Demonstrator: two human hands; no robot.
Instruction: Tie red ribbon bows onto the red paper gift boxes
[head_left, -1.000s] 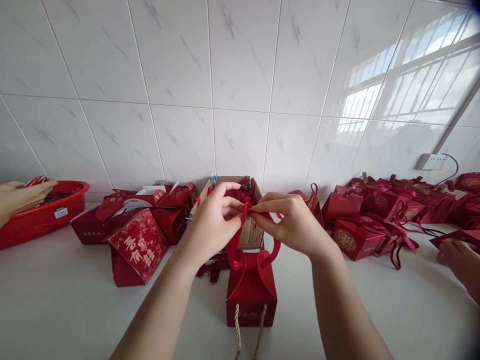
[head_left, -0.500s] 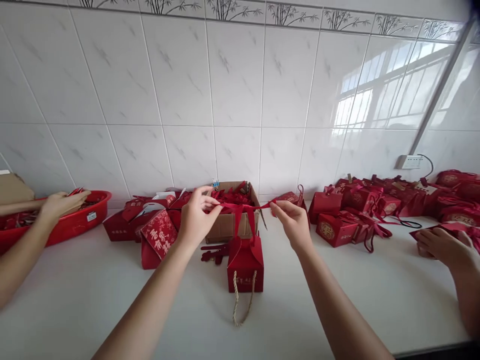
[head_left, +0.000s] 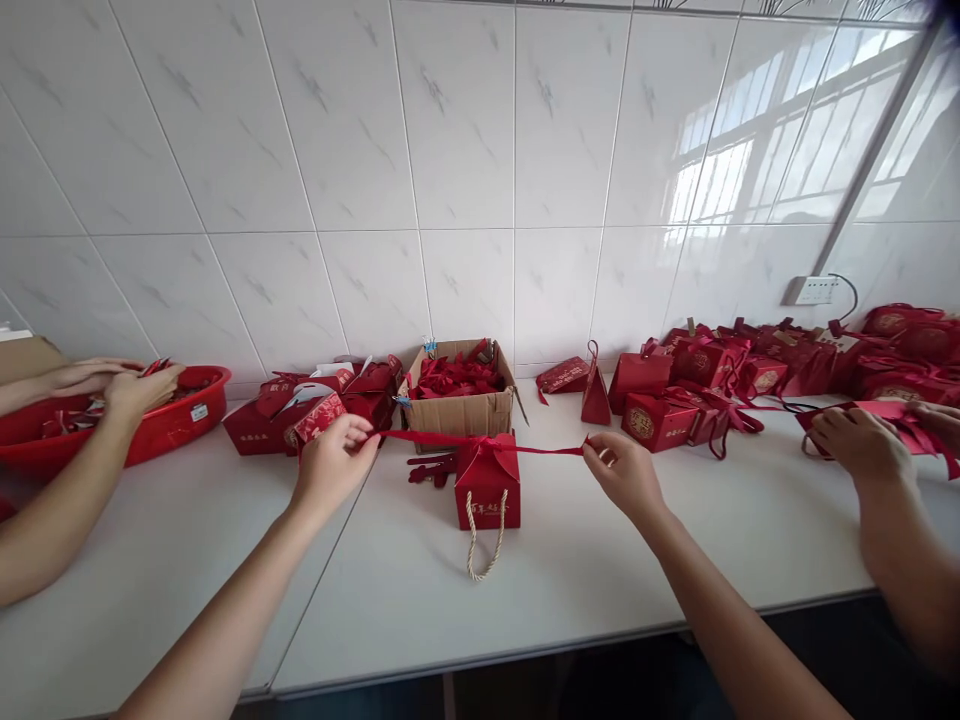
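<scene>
A small red gift box (head_left: 487,490) with gold lettering stands upright on the white table. Its beige rope handle (head_left: 486,560) hangs down the front onto the tabletop. A red ribbon (head_left: 536,449) meets in a knot at the box's top and stretches nearly level to both sides. My left hand (head_left: 337,462) pinches one end of it, left of the box. At the right, the other end is pinched between the fingertips of my right hand (head_left: 621,470). Just left of the box lie some dark red cut pieces (head_left: 433,470).
Behind the box stands a cardboard box (head_left: 461,412) of red ribbons. Red gift boxes (head_left: 259,425) sit at left, and more finished boxes (head_left: 660,420) at right. Another person's hands (head_left: 139,390) work over a red basin (head_left: 214,390); a co-worker's hand (head_left: 862,440) is at far right.
My hands have moved apart and lower, drawing the ribbon out wide. The ribbon's knot has come down from above the box to its top. The view has tilted downward.
</scene>
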